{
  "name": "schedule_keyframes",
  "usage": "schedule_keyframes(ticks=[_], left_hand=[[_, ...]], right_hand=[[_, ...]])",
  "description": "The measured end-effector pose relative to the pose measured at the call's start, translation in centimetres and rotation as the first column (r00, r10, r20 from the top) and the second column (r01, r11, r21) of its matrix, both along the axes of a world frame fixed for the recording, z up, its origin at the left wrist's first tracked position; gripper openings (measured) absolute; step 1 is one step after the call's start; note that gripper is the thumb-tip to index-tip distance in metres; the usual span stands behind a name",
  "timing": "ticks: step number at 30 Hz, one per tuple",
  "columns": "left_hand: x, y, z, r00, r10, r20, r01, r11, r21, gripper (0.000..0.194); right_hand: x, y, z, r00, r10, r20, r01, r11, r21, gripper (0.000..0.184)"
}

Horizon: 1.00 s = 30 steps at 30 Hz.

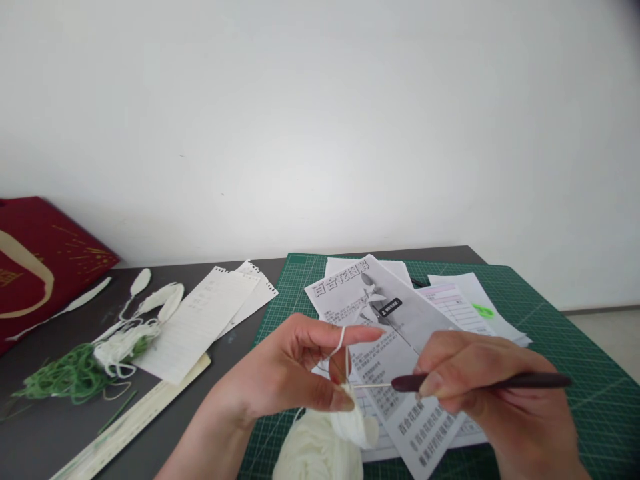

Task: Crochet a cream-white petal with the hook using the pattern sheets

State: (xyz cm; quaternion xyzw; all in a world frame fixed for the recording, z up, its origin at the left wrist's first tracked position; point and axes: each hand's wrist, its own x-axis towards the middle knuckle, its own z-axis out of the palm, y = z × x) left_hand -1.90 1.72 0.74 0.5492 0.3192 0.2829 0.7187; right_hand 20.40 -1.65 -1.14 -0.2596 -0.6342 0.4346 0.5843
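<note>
My left hand (300,370) pinches a small piece of white crochet work (351,421) between thumb and fingers. A strand of white yarn (342,340) loops over its outstretched index finger. In my right hand (493,387) is a crochet hook (530,381) with a dark handle, held like a pen. Its thin metal shaft points left, and the tip meets the white work at my left thumb; whether it is inside a stitch I cannot tell. Just below my left hand sits a ball of white yarn (320,450).
Printed pattern sheets (385,347) lie on a green cutting mat (560,360) beneath my hands, with a bright green clip (483,311) at right. Leftward are handwritten pages (200,313), a ruler (145,420), green yarn (70,377), white crocheted pieces (163,300) and a red bag (45,260).
</note>
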Motion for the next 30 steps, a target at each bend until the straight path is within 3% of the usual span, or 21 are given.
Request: schedule_keyframes(ticks=[5, 8, 12, 21, 27, 30], left_hand=[[0.1, -0.1, 0.0, 1.0, -0.006, -0.022, 0.007, 0.999, 0.034, 0.051], [0.1, -0.1, 0.1, 0.998, 0.009, -0.059, -0.004, 0.997, 0.08, 0.05], [0.0, -0.1, 0.0, 0.996, 0.065, -0.057, -0.058, 0.993, 0.103, 0.051], [0.8, 0.1, -1.4, 0.985, 0.128, 0.115, -0.144, 0.979, 0.147, 0.039], [1.4, -0.3, -1.6, 0.967, 0.119, 0.226, -0.117, 0.993, -0.022, 0.041], [1.5, -0.5, -1.7, 0.964, 0.151, 0.218, -0.152, 0.988, -0.015, 0.042]], right_hand=[[-0.1, 0.6, -0.8, 0.997, -0.017, -0.069, 0.0, 0.973, -0.23, 0.007], [-0.4, 0.8, -1.2, 0.987, -0.059, -0.152, -0.008, 0.911, -0.412, 0.011], [-0.7, 1.1, -0.8, 0.973, -0.075, -0.218, -0.059, 0.834, -0.549, 0.014], [-1.5, 1.6, -0.6, 0.918, -0.06, -0.392, -0.183, 0.813, -0.553, 0.015], [-1.9, 1.5, -0.6, 0.905, -0.059, -0.422, -0.216, 0.79, -0.574, 0.016], [-1.9, 1.5, -0.8, 0.897, -0.07, -0.436, -0.217, 0.789, -0.575, 0.016]])
